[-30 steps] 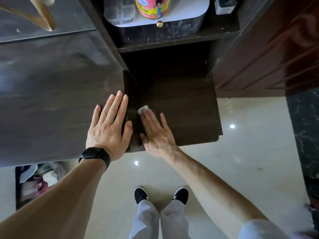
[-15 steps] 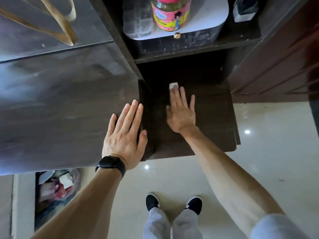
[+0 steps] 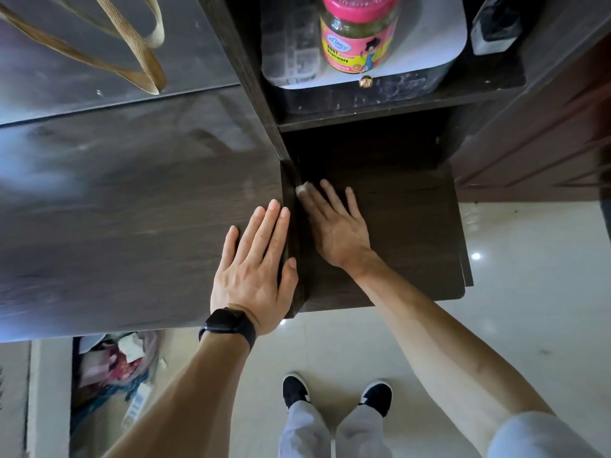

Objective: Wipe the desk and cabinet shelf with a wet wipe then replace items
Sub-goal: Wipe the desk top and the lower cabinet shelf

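Shelf-wiping step: right hand (image 3: 337, 226) flat, pressing wet wipe (image 3: 301, 188) onto cabinet shelf (image 3: 406, 233); left hand (image 3: 254, 269) flat, bracing on desk (image 3: 132, 209); next, probably sweep the unwiped remainder.

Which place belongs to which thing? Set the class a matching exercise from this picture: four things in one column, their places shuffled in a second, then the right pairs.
Things
1. wet wipe
2. left hand
3. pink-lidded jar
4. black watch

Places
A. on the white-lidded box, upper shelf
B. round the left wrist
C. under the right hand, on the lower shelf
D. flat on the desk

Pairs: 1-C, 2-D, 3-A, 4-B
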